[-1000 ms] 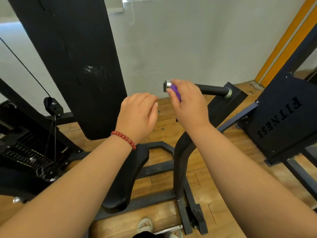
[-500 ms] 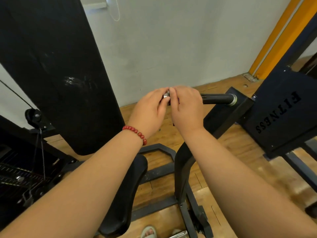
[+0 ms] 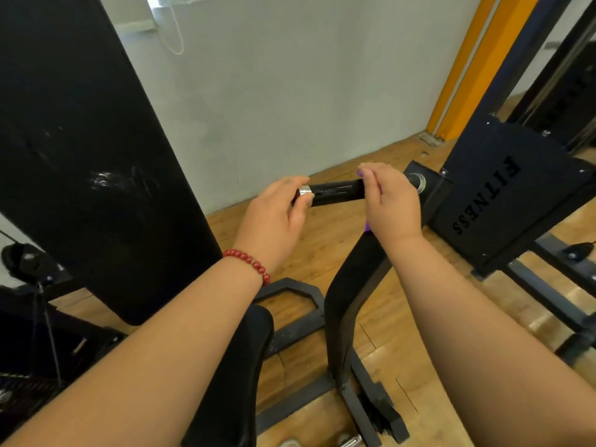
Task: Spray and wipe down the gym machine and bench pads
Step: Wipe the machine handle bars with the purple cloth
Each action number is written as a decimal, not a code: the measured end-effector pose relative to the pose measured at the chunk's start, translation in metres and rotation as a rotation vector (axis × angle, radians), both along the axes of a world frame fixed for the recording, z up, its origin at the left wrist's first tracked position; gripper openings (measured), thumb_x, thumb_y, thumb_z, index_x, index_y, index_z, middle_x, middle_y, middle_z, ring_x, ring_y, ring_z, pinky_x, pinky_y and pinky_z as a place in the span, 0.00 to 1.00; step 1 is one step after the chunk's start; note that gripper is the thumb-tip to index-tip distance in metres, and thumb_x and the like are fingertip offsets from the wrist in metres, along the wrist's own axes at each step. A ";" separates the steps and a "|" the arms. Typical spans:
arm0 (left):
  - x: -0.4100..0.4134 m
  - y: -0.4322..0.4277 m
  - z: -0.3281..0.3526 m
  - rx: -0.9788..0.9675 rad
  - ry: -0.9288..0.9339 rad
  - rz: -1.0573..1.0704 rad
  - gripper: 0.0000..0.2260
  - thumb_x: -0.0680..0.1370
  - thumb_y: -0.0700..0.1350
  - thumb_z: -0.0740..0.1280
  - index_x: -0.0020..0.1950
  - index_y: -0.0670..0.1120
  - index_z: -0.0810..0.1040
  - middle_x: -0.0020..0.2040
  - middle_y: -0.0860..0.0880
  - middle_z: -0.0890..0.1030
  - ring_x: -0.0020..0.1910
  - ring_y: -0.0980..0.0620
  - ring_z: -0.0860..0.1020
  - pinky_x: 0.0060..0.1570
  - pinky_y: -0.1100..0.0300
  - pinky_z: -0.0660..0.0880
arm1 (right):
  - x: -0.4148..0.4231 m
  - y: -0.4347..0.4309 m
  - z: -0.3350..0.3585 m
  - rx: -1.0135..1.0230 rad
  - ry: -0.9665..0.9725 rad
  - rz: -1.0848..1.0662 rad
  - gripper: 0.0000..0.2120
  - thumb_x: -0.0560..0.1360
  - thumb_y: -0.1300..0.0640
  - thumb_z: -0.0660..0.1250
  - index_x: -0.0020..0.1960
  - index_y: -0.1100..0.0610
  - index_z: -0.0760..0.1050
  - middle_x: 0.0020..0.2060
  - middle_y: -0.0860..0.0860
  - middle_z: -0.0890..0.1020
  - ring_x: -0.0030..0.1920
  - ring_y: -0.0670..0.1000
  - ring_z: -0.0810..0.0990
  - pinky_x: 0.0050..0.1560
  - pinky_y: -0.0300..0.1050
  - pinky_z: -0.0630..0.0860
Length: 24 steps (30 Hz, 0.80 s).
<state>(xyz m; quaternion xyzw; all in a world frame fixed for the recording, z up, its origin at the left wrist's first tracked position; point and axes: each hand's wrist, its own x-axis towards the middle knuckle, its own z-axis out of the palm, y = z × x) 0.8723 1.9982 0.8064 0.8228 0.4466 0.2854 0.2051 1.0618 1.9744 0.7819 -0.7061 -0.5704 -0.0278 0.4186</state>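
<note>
A black machine handle (image 3: 338, 192) with a silver end cap sticks out leftward from a dark curved arm. My left hand (image 3: 274, 217), with a red bead bracelet at the wrist, holds the handle's capped end with its fingers curled round it. My right hand (image 3: 390, 201) grips the handle further right, wrapped over a purple cloth (image 3: 367, 228) that peeks out above and below the palm. The black back pad (image 3: 80, 150) stands tall at the left. The black seat pad (image 3: 232, 375) lies below my left forearm.
A black metal panel (image 3: 503, 201) lettered FITNESS stands at the right, on a dark steel frame over the wooden floor (image 3: 322, 246). An orange post (image 3: 474, 59) rises at the back right. A cable and pulley (image 3: 19, 256) hang at the far left.
My left hand has come onto the handle's capped end and taken hold. My right hand has slid with the cloth along the handle to the right, away from the cap.
</note>
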 end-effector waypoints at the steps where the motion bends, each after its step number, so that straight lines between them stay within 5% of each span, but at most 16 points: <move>1: 0.000 0.000 0.000 0.000 0.002 -0.004 0.17 0.83 0.49 0.57 0.71 0.48 0.71 0.59 0.53 0.75 0.53 0.60 0.70 0.51 0.70 0.66 | -0.003 0.001 0.000 0.001 0.048 -0.066 0.14 0.83 0.55 0.57 0.56 0.59 0.79 0.48 0.52 0.82 0.51 0.50 0.78 0.58 0.44 0.72; 4: -0.001 0.001 0.000 0.001 -0.014 -0.013 0.17 0.83 0.50 0.58 0.70 0.48 0.71 0.60 0.52 0.76 0.52 0.57 0.75 0.52 0.65 0.69 | -0.040 0.004 0.001 0.074 0.008 0.020 0.14 0.83 0.55 0.57 0.52 0.59 0.80 0.44 0.51 0.82 0.48 0.48 0.77 0.63 0.41 0.69; 7: -0.001 0.002 0.000 0.001 -0.014 -0.020 0.17 0.83 0.50 0.58 0.70 0.48 0.72 0.60 0.52 0.76 0.51 0.57 0.75 0.52 0.67 0.69 | -0.030 -0.003 0.001 0.060 -0.164 0.223 0.15 0.81 0.54 0.57 0.59 0.60 0.79 0.53 0.53 0.83 0.58 0.51 0.78 0.69 0.41 0.62; 10: 0.000 0.002 0.001 -0.003 0.001 -0.013 0.16 0.83 0.49 0.58 0.70 0.48 0.72 0.57 0.56 0.73 0.52 0.61 0.71 0.49 0.74 0.65 | 0.005 -0.006 0.006 -0.070 -0.037 0.101 0.15 0.83 0.53 0.57 0.61 0.57 0.78 0.52 0.52 0.82 0.56 0.52 0.79 0.64 0.45 0.71; 13: 0.003 0.001 0.000 0.000 -0.031 0.012 0.15 0.83 0.48 0.58 0.68 0.48 0.73 0.55 0.58 0.72 0.53 0.62 0.70 0.46 0.79 0.62 | -0.016 -0.001 0.011 -0.046 0.071 -0.058 0.14 0.84 0.52 0.56 0.51 0.55 0.79 0.40 0.47 0.78 0.43 0.47 0.77 0.49 0.50 0.79; 19: 0.006 -0.001 0.000 -0.024 -0.095 0.043 0.13 0.82 0.47 0.60 0.66 0.50 0.76 0.55 0.58 0.74 0.46 0.68 0.71 0.45 0.83 0.64 | -0.020 -0.002 0.017 -0.038 -0.169 0.233 0.12 0.82 0.56 0.59 0.54 0.60 0.80 0.46 0.54 0.83 0.48 0.53 0.80 0.54 0.45 0.71; 24: 0.010 -0.005 0.002 -0.037 -0.074 0.086 0.14 0.83 0.46 0.59 0.67 0.50 0.74 0.55 0.59 0.73 0.48 0.72 0.69 0.44 0.84 0.63 | 0.030 0.001 0.005 -0.125 -0.005 -0.077 0.15 0.84 0.53 0.55 0.52 0.58 0.78 0.45 0.52 0.81 0.49 0.55 0.78 0.53 0.48 0.71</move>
